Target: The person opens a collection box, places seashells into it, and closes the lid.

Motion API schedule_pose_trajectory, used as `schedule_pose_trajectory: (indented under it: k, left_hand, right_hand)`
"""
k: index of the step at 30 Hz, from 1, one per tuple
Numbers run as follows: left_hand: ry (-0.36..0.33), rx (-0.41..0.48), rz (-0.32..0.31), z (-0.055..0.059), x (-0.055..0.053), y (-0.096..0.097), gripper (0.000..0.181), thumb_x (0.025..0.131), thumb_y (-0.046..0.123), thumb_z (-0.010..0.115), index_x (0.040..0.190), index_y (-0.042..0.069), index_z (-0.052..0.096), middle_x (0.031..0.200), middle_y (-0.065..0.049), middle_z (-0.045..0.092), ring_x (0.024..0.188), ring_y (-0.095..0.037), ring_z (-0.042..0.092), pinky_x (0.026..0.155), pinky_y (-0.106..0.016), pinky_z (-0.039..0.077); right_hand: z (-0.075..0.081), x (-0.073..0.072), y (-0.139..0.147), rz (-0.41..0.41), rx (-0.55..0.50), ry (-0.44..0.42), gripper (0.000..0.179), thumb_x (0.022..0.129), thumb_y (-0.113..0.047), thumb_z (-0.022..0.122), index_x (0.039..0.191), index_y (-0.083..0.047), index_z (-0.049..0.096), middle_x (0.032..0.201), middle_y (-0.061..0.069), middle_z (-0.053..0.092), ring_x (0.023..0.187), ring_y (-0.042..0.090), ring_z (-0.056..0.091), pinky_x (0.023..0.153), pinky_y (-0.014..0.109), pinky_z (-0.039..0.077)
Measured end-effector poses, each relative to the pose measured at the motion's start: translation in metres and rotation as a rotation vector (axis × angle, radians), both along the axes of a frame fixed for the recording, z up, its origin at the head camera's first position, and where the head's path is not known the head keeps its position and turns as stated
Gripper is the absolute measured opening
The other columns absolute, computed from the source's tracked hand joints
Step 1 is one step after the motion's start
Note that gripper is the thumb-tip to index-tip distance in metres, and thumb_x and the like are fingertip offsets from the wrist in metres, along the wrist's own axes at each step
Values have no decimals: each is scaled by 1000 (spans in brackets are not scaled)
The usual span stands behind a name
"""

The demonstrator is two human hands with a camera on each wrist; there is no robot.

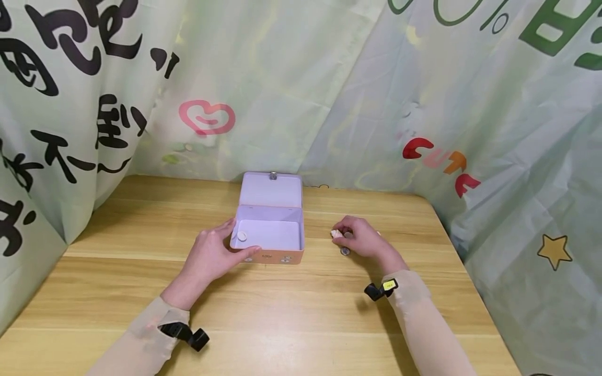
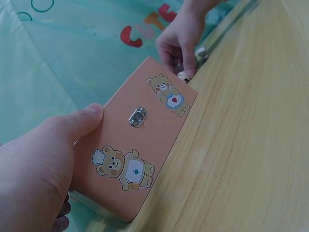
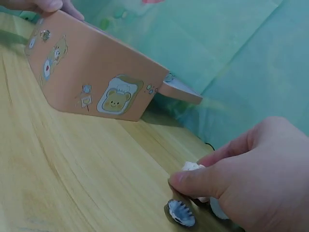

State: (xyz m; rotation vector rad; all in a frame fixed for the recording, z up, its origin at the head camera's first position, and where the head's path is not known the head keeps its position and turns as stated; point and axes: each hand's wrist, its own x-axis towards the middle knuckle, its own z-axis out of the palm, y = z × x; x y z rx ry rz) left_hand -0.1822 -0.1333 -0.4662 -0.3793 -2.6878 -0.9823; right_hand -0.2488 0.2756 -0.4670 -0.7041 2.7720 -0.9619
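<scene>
A tin box [image 1: 273,257] with a lilac inside and orange, bear-printed walls stands on the table, its lid [image 1: 270,190] tipped back. My left hand [image 1: 211,256] grips the box's front left corner, thumb over the front rim and fingers along the left side. One small round white piece [image 1: 242,236] lies inside at the left. To the right of the box, my right hand [image 1: 359,237] pinches a small bumpy white shell [image 3: 191,166] between thumb and fingers, close over the table. A ridged dark-and-white shell [image 3: 181,212] lies just below the thumb. Another pale piece [image 3: 218,209] is partly hidden under the hand.
The wooden table [image 1: 291,324] ends at a printed curtain [image 1: 263,104] behind and at both sides. A metal clasp [image 2: 137,117] sits on the box's front wall. Each sleeve carries a black wrist camera [image 1: 188,334].
</scene>
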Motion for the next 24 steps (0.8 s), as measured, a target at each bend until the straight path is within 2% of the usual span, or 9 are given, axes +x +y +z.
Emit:
schedule_pose_trajectory:
  k: [5,13,20,24]
  left_hand:
    - [-16,2,-3,0,1,1,110,78,75,80,143,-10,58,142,-32,56,40,-9,37,45,-32,40]
    - [-10,9,-2,0,2,0,109,78,74,81,144,-9,58,141,-34,55,40,-8,35,44,-32,39]
    - [-11,9,-11,0,1,-1,107,79,73,82,145,-8,58,141,-36,55,38,-7,33,42,-31,39]
    - [-13,8,-13,1,1,-1,108,79,73,81,146,-8,57,142,-36,54,38,-7,32,41,-31,39]
  right_hand:
    - [2,3,-1,-1,-15,-2,25,98,-14,79,120,-4,74,101,1,65,90,20,59,83,39,51]
    - [13,5,-6,44,-101,69,33,102,-6,71,132,7,68,116,8,64,108,25,63,98,47,54]
    - [31,5,-13,90,-141,165,29,99,0,74,126,7,71,114,11,68,102,25,66,94,48,56]
    - [43,4,-20,106,-150,163,28,98,-2,74,126,5,72,114,11,71,101,24,67,96,48,56]
